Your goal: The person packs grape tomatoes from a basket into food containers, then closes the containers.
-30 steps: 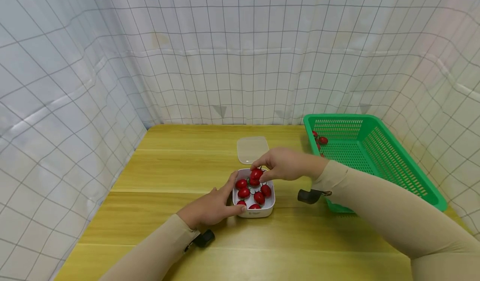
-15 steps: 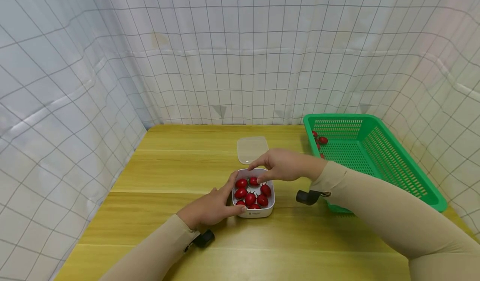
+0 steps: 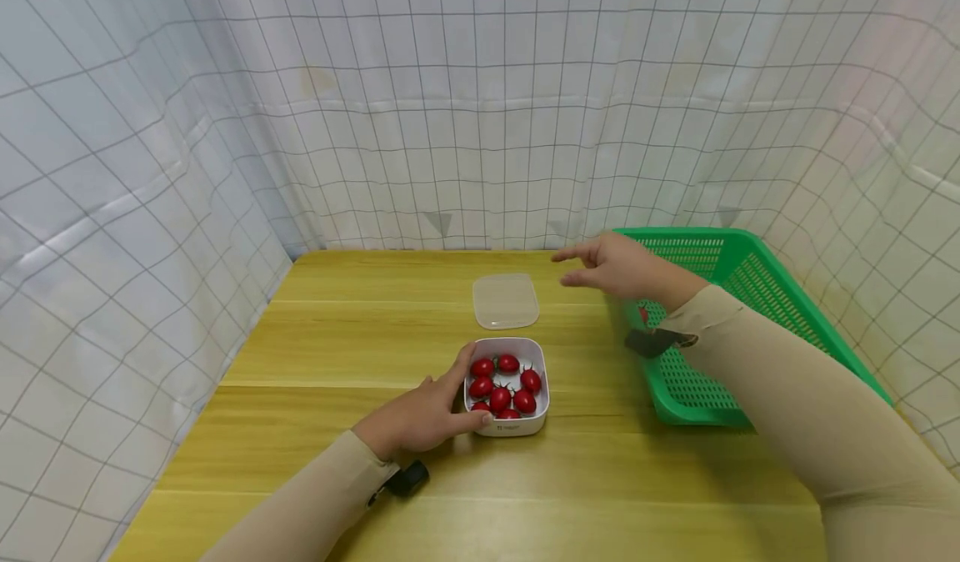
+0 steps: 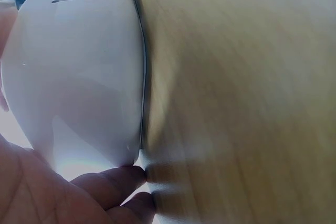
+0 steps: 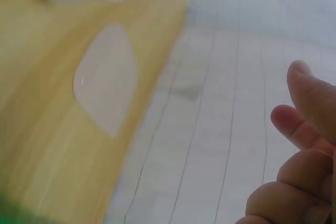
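Small red tomatoes, several of them with green stems, lie in a white square food container. My left hand holds this container at its left side, thumb at the front rim and fingers along the left wall. In the left wrist view, curled fingertips touch the container wall low down, close to the table. Raised over the left rim of the green basket, my right hand holds nothing. Its thumb and index finger are apart. A red tomato shows in the basket below the right wrist.
A translucent square lid lies flat on the wooden table behind the container. The basket takes up the table's right side. White grid-patterned curtains hang at the back and both sides.
My right hand let go of a tomato in the container, then moved back and right to above the basket. Tomatoes shifted in the container. My left hand stayed put.
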Motion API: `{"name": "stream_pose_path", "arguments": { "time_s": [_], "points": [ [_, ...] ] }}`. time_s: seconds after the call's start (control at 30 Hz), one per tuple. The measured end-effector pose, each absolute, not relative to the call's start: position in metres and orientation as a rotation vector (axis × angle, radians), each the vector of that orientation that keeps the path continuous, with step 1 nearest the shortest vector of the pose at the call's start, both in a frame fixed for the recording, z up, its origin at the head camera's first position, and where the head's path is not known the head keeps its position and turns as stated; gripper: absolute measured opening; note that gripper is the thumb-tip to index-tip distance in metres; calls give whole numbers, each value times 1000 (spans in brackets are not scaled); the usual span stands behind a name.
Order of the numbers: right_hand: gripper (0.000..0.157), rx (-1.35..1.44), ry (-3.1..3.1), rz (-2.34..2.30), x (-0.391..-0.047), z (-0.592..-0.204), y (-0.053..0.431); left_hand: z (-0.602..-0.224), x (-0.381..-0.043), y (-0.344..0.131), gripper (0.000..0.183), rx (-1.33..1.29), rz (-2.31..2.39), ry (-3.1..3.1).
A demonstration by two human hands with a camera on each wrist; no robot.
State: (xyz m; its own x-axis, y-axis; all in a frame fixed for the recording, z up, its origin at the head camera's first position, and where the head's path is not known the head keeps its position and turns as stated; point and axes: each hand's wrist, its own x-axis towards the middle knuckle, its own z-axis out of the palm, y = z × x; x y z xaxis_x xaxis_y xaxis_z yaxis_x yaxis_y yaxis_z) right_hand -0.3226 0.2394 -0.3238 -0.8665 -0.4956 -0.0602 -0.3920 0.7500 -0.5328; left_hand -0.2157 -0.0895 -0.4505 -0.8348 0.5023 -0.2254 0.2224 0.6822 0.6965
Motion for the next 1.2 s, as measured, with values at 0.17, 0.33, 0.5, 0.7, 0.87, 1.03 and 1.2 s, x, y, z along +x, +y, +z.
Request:
{"name": "stream_pose_path", "arguments": {
  "time_s": [0.17,0.33,0.5,0.7,0.87,1.03,1.2],
  "points": [
    [45,-512,2858,-812,-345,-327,285,-452,-216,-90,107,552,945,2500],
    [50,-447,2929,-750,-363,-342,322,-454,-217,-90,106,533,936,2504],
    [51,-430,2907,-670,-378,-359,348,-454,-217,-90,106,528,935,2507],
    [53,-422,2862,-549,-389,-376,361,-453,-216,-90,106,534,936,2499],
    [54,-432,2847,-547,-395,-385,360,-452,-215,-92,107,541,949,2497],
    [54,-445,2808,-550,-401,-391,359,-454,-214,-91,108,538,950,2491],
    [56,-474,2790,-539,-410,-397,360,-454,-216,-91,108,538,943,2499]
  ]
}}
